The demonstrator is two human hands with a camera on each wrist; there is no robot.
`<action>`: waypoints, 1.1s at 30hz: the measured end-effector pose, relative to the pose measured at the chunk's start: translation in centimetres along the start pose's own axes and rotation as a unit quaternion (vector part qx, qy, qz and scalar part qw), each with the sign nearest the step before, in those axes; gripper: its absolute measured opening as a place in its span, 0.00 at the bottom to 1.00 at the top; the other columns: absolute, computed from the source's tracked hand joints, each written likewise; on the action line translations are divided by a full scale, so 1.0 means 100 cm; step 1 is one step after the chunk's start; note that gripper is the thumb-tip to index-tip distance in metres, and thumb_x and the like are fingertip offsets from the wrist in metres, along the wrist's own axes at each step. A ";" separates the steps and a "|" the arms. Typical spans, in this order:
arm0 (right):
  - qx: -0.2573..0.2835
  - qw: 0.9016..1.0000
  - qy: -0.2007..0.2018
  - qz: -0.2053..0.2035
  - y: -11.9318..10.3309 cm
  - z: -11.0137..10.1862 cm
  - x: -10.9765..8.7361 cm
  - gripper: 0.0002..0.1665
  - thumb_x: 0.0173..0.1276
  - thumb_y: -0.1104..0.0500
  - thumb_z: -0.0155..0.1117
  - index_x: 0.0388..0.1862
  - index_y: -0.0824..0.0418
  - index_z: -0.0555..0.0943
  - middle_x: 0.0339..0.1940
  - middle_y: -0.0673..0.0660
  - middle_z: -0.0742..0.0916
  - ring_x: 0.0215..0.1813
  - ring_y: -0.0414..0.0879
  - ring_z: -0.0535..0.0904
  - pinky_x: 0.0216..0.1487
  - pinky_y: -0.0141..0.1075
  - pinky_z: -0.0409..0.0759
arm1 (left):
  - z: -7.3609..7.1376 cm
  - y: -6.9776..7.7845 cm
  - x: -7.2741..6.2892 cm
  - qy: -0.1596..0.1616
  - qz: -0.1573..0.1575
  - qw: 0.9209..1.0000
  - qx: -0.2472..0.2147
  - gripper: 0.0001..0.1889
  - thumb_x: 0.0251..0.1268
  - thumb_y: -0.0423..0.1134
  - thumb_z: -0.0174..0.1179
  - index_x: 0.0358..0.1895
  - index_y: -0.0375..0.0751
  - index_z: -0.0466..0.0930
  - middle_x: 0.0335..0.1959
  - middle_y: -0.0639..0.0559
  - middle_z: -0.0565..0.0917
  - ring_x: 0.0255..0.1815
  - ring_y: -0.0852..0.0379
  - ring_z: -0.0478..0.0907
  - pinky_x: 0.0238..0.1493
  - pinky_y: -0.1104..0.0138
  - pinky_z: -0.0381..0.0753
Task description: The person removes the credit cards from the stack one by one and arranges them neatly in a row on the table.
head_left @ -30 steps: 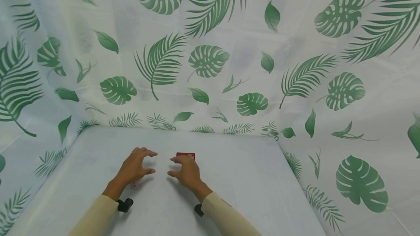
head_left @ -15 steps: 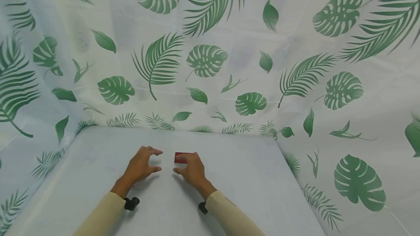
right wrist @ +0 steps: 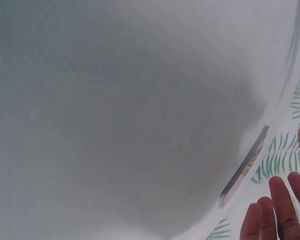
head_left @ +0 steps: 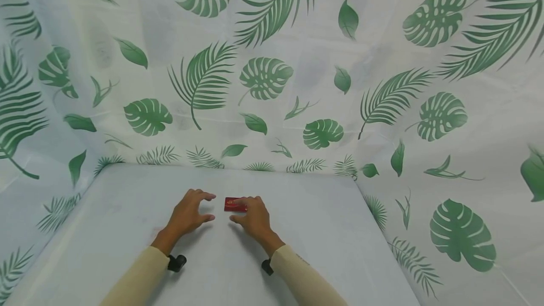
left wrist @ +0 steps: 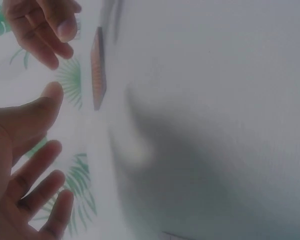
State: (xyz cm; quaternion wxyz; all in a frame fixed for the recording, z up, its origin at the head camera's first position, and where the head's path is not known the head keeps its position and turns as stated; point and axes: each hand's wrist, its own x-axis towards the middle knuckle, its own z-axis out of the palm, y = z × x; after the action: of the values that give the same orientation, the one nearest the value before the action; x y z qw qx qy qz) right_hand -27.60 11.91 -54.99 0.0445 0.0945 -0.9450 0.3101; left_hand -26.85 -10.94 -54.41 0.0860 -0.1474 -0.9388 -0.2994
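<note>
Gaping wide, the left hand [head_left: 187, 213] and right hand [head_left: 257, 217] hover near a flat red box [head_left: 231, 206] on the table [head_left: 323, 235].

2 arms in long pale-beige fabric sleeves [head_left: 135, 275] reach forward and slant inward, the left arm [head_left: 146, 263] from the lower left and the right arm [head_left: 293, 264] from the lower right. A small black device [head_left: 177, 263] sits at the inner side of the left wrist [head_left: 161, 241], with a matching one [head_left: 267, 267] at the right. The bare human left grip [head_left: 185, 215] curves into a C, its thumb set apart from loosely bent fingers, tips turned right. The bare human right grip [head_left: 256, 218] mirrors this, tips turned left. The 2 grips face each other, near but apart. The left wrist view shows narrow gaps between the left fingers [left wrist: 36, 192].
</note>
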 end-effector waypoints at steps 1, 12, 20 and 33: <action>0.001 1.000 0.000 0.001 0.001 0.000 0.000 0.27 0.61 0.50 0.84 0.60 0.51 0.89 0.55 0.53 0.91 0.54 0.46 0.78 0.59 0.47 0.82 | 0.001 0.000 0.000 -0.001 -0.003 1.000 -0.001 0.31 0.54 0.41 0.83 0.63 0.44 0.85 0.56 0.46 0.87 0.61 0.45 0.77 0.63 0.45 0.82; 0.005 1.000 -0.003 0.003 0.011 -0.002 0.006 0.27 0.62 0.51 0.84 0.60 0.52 0.89 0.55 0.53 0.92 0.53 0.46 0.78 0.58 0.45 0.81 | 0.012 -0.001 0.006 0.010 -0.007 1.000 -0.002 0.31 0.54 0.41 0.83 0.63 0.45 0.85 0.56 0.47 0.87 0.60 0.46 0.78 0.62 0.47 0.83; 0.004 1.000 0.003 0.012 0.015 -0.003 0.009 0.26 0.61 0.52 0.84 0.59 0.52 0.89 0.52 0.52 0.92 0.51 0.45 0.78 0.55 0.44 0.82 | 0.019 0.001 0.010 0.008 -0.022 1.000 0.009 0.32 0.55 0.42 0.83 0.64 0.46 0.84 0.56 0.47 0.88 0.60 0.47 0.78 0.63 0.50 0.83; -0.004 1.000 -0.001 0.028 0.030 -0.002 0.015 0.26 0.61 0.52 0.84 0.58 0.51 0.89 0.51 0.51 0.91 0.52 0.45 0.79 0.54 0.42 0.81 | 0.029 0.006 0.021 0.006 -0.034 0.999 0.013 0.32 0.54 0.43 0.83 0.64 0.47 0.85 0.55 0.48 0.88 0.60 0.48 0.78 0.62 0.51 0.84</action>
State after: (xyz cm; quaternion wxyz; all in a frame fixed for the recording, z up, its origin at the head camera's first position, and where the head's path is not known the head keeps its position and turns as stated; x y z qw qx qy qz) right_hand -29.73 14.18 -56.32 0.0352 0.0686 -0.9484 0.3076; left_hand -28.86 -8.28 -55.93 0.0836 -0.1127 -0.9465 -0.2907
